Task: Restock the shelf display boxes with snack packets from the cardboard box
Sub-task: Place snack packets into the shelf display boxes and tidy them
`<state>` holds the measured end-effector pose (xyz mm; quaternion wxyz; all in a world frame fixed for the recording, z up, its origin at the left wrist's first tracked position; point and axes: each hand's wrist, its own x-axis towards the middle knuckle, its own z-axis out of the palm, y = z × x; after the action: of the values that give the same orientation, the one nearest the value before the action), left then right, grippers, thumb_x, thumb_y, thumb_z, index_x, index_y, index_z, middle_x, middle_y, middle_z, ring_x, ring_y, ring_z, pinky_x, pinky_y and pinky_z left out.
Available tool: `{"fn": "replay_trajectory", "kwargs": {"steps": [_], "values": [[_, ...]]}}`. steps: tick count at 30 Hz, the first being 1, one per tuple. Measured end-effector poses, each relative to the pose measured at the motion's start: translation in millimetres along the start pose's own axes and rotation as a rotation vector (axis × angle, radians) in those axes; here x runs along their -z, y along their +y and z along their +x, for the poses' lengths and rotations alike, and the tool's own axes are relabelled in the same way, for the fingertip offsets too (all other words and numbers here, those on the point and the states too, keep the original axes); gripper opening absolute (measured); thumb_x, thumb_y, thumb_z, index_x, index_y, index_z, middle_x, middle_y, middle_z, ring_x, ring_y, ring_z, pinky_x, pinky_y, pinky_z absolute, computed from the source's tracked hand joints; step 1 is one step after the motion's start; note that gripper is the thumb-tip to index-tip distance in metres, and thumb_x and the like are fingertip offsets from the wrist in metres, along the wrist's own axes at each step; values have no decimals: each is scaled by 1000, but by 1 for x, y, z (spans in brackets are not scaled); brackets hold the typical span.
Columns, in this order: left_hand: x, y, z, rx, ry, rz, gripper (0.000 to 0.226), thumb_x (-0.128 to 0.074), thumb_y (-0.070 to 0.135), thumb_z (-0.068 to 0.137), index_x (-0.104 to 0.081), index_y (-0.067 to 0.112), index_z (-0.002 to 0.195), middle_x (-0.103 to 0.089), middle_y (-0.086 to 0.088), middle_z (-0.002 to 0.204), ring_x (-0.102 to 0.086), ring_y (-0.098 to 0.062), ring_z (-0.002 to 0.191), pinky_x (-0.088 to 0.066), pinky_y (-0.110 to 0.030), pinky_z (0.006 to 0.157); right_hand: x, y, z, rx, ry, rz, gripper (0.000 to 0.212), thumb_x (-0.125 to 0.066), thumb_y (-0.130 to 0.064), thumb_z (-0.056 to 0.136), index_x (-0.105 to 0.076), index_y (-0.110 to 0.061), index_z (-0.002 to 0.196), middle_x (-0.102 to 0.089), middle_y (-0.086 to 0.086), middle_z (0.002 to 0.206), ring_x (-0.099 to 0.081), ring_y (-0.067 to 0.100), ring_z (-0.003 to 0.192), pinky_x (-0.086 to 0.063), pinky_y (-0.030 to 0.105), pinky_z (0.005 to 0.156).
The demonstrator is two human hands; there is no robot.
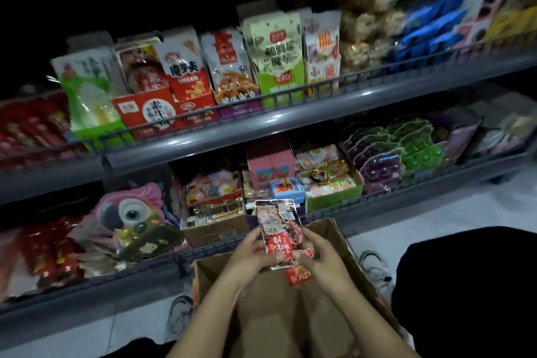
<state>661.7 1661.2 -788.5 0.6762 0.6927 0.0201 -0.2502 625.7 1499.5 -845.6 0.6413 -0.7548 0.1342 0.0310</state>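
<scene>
Both hands hold a small stack of red and brown snack packets (278,231) upright above the open cardboard box (343,244). My left hand (252,250) grips the stack's left side. My right hand (315,253) grips its right side, and one red packet (297,275) hangs below the fingers. On the upper shelf stands a red display box (145,112) that shows the same kind of packet. Nothing of the box's inside can be made out.
Two grey wire-fronted shelves (290,122) are packed with snack boxes and bags. The lower shelf holds a pink parrot toy pack (130,212), a brown carton (216,228), a green box (334,196) and grape jelly packs (380,160). Shoes (180,317) flank the box on the white floor.
</scene>
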Motion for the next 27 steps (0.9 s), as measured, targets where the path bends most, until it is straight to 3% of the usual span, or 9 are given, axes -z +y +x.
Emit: {"fn": "replay_trajectory", "kwargs": {"steps": [5, 10, 13, 16, 19, 22, 24, 27], "values": [[30, 49, -27, -95, 27, 171, 84, -78, -6, 66, -41, 16, 137, -63, -6, 112, -64, -15, 98, -53, -21, 76, -8, -67, -15, 145, -64, -48, 57, -69, -24, 84, -45, -33, 134, -50, -7, 128, -51, 5, 114, -42, 24, 96], [52, 90, -51, -221, 116, 193, 100, -79, -5, 66, -23, 39, 136, -62, -2, 108, -66, -15, 94, -54, -25, 73, -18, -123, -21, 311, -114, -134, 63, -69, -28, 84, -38, -35, 138, -43, -13, 129, -43, 1, 118, -34, 20, 96], [61, 107, -60, -260, 153, 222, 73, -77, 1, 70, -46, 25, 132, -63, -2, 112, -66, -14, 95, -55, -23, 74, -19, -149, -23, 371, -146, -173, 64, -70, -30, 82, -40, -34, 138, -44, -10, 127, -46, -1, 115, -39, 15, 97], [68, 120, -64, -300, 137, 145, 51, -76, 16, 70, -62, 22, 118, -69, 1, 107, -68, -11, 93, -55, -27, 81, -16, -176, -23, 440, -142, -233, 57, -69, -32, 82, -44, -35, 133, -47, -5, 116, -48, -5, 104, -38, 0, 79], [70, 137, -63, -353, 156, 101, 40, -68, 32, 74, -66, 24, 113, -71, 3, 107, -68, -11, 95, -54, -31, 87, -13, -203, -17, 513, -97, -271, 40, -68, -38, 79, -56, -38, 118, -51, -5, 105, -52, -2, 89, -40, 5, 73], [73, 153, -59, -391, 169, 49, 29, -54, 39, 86, -71, 26, 105, -73, -2, 97, -68, -18, 89, -54, -30, 81, -12, -227, -9, 532, -36, -206, 18, -64, -47, 76, -67, -40, 93, -61, -8, 98, -59, -1, 84, -47, 15, 73], [76, 162, -54, -395, 176, 6, 39, -49, 52, 81, -73, 28, 99, -73, -6, 86, -66, -19, 79, -51, -29, 74, -13, -242, -4, 562, -6, -160, 26, -59, -53, 71, -70, -34, 83, -68, -8, 89, -62, 0, 82, -50, 19, 73], [78, 178, -49, -454, 169, -112, 44, -50, 53, 77, -70, 21, 100, -69, -1, 80, -61, -14, 71, -47, -29, 69, -16, -267, 5, 564, 59, -133, 36, -53, -58, 69, -70, -27, 76, -70, -2, 77, -63, 3, 66, -45, 17, 63]]}}
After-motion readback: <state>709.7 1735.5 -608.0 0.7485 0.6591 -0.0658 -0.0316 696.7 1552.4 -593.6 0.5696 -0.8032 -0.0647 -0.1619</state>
